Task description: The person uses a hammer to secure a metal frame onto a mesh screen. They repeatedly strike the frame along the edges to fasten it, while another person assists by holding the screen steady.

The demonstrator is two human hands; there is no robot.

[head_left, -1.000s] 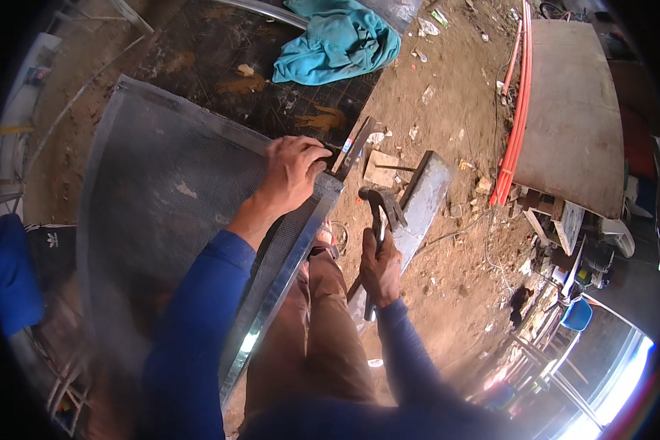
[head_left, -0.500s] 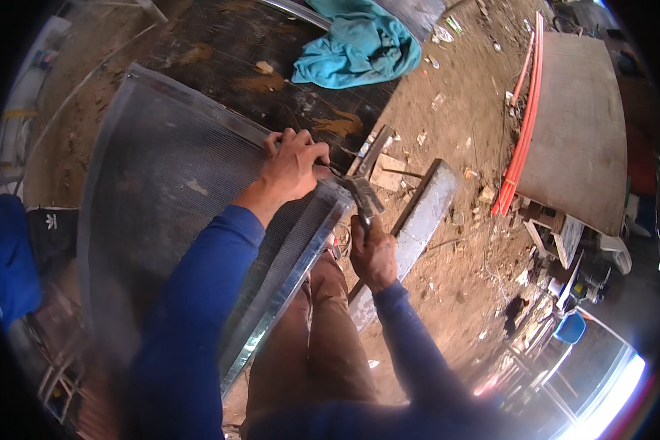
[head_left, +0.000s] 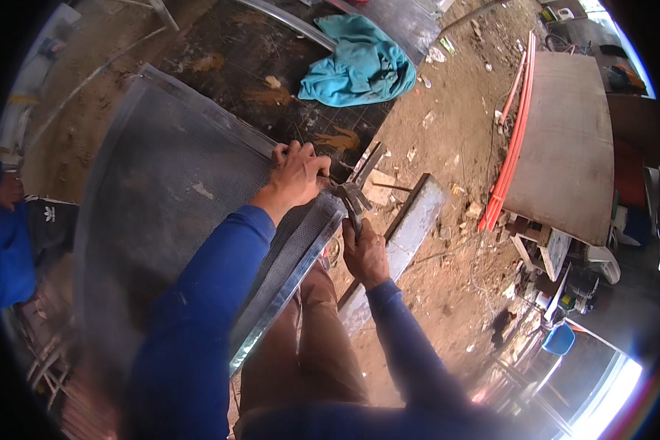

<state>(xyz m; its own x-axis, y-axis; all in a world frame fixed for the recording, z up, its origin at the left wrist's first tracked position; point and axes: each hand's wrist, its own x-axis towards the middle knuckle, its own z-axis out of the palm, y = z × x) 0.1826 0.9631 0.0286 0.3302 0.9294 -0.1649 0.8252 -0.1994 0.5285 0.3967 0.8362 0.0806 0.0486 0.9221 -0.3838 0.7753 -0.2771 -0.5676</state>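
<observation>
Gripping the top corner of the mesh panel (head_left: 176, 213), our left hand (head_left: 298, 173) has its fingers curled shut over the metal frame edge (head_left: 293, 282), knuckles up, thumb hidden behind the rim. Just beyond those fingertips, our right hand (head_left: 365, 253) is wrapped tight around the handles of the pliers (head_left: 352, 199), whose nose meets the frame's corner right beside the left fingers; we cannot tell how far the jaws are closed. The panel leans across our knees, its frame running down from the left fingers toward our lap. We judge the work at this corner to be under way, not finished: the tool is engaged there, and the rest of the edge below the fingers shows no sign either way. A metal beam (head_left: 403, 242) lies on the dirt past the right hand, and a teal cloth (head_left: 363, 66) lies well beyond both.
</observation>
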